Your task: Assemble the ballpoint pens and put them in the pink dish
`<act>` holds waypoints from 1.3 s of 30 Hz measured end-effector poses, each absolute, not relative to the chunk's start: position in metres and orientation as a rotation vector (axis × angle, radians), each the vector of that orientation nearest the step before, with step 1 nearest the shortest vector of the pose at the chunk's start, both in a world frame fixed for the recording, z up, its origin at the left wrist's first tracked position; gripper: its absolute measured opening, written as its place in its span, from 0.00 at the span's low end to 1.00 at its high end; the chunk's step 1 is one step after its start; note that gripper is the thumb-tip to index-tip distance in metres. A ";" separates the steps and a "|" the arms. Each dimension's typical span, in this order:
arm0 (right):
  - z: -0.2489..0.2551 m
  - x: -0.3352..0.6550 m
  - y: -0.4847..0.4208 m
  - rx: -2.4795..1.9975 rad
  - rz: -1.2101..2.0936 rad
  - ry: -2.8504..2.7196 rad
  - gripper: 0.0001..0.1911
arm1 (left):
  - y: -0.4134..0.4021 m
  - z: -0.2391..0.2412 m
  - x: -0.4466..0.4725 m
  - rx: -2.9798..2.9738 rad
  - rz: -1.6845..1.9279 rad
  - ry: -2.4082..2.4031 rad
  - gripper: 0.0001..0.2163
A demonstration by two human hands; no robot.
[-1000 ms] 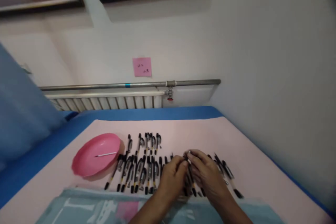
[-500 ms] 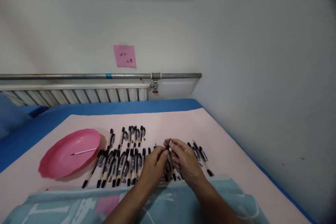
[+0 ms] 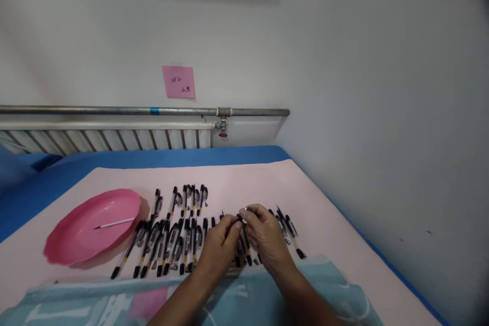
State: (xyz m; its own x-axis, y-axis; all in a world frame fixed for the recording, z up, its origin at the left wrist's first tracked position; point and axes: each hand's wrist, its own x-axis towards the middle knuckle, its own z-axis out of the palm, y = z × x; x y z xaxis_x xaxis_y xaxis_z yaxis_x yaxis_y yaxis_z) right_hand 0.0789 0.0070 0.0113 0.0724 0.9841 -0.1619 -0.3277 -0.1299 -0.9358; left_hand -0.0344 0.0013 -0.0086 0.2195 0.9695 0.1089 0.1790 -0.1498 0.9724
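My left hand and my right hand meet above the pens near the middle of the pink sheet. Left thumb and fingers pinch a black pen part, mostly covered by the fingers. Between my right thumb and forefinger shows a small silvery pen tip. Whether the two parts touch I cannot make out. Below and left of the hands lie several clear-barrelled pens with black ends, caps and small metal tips beside them. More pens lie to the right, and a further row of pens sits farther back.
A pink plate at the left holds one white refill with a dark tip. The pink sheet covers a blue surface. A teal patterned cloth lies in front. Behind are a radiator, a pipe and walls.
The whole view has shifted slightly, so things appear a little farther left. Both hands stay together in much the same pinch, and the laid-out pens look unchanged.
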 end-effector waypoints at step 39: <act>0.011 0.078 0.008 -1.170 1.415 -0.864 0.10 | 0.005 -0.004 -0.037 1.135 0.990 1.044 0.11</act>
State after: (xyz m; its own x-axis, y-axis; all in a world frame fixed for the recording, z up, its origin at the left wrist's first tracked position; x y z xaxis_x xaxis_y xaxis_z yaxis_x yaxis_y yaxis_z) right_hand 0.0781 0.0077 0.0111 0.0370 0.9794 -0.1983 -0.2712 -0.1812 -0.9453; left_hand -0.0367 0.0053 -0.0042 0.2243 0.9659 -0.1293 -0.0780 0.1500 0.9856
